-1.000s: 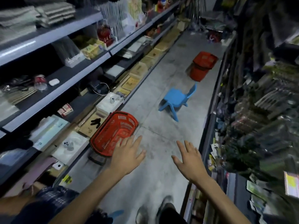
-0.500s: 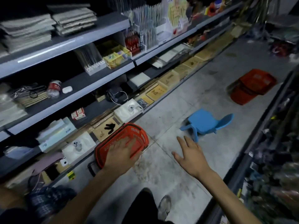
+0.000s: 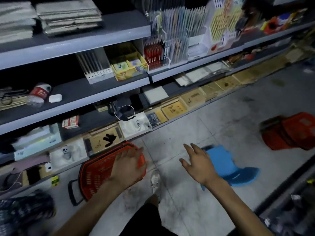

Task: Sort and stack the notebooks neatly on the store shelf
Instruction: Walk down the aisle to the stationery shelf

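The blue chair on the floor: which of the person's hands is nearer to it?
Right. The right hand is spread just beside the blue chair, overlapping its left edge in this view; the left hand is over the red basket, farther left.

Both hands stretched out over the aisle floor, fingers straight. The left hand (image 3: 127, 165) lay over the right end of a red basket (image 3: 97, 172) on the floor beside the bottom shelf; contact was unclear. The right hand (image 3: 198, 161) hovered with spread fingers, just left of a blue chair (image 3: 226, 166) lying on the floor. Grey notebook stacks (image 3: 68, 16) sat far left on the top shelf (image 3: 119, 23). Stacked red baskets (image 3: 293, 133) stood far right.
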Action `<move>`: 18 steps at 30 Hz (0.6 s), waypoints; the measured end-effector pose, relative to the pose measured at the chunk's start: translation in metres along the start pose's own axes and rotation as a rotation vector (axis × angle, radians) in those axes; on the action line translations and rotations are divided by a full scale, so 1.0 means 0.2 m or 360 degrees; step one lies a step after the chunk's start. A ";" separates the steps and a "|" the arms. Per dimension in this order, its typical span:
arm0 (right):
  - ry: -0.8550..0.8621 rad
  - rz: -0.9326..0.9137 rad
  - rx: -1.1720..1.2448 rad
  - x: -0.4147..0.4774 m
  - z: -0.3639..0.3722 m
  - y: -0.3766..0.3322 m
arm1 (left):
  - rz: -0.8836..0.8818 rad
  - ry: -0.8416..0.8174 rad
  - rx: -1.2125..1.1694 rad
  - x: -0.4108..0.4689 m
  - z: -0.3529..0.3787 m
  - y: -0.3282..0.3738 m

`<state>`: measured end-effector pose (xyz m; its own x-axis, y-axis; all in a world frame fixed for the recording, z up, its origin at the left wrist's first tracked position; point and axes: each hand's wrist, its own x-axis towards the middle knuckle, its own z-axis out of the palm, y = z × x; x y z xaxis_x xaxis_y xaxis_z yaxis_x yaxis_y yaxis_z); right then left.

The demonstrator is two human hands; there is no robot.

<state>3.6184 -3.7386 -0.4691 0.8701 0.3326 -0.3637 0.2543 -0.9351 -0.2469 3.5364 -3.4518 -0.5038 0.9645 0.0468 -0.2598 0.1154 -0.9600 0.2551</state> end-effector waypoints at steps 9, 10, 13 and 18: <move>0.0031 -0.0026 -0.0029 0.67 -0.49 0.35 | 0.0051 0.0028 0.0047 0.85 -0.29 0.34; 0.0031 -0.0020 -0.0021 0.74 -0.53 0.39 | 0.0043 0.0044 0.0046 0.93 -0.31 0.36; -0.0023 -0.0021 -0.0023 0.97 -0.61 0.54 | -0.0006 0.0018 0.0022 1.12 -0.32 0.43; -0.0143 -0.0232 -0.0081 1.44 -0.72 0.68 | -0.0184 -0.0002 0.0047 1.39 -0.33 0.50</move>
<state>3.9634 -3.7883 -0.4786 0.7816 0.4727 -0.4069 0.3980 -0.8803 -0.2582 3.8319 -3.5164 -0.4891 0.9449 0.1571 -0.2872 0.2185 -0.9560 0.1959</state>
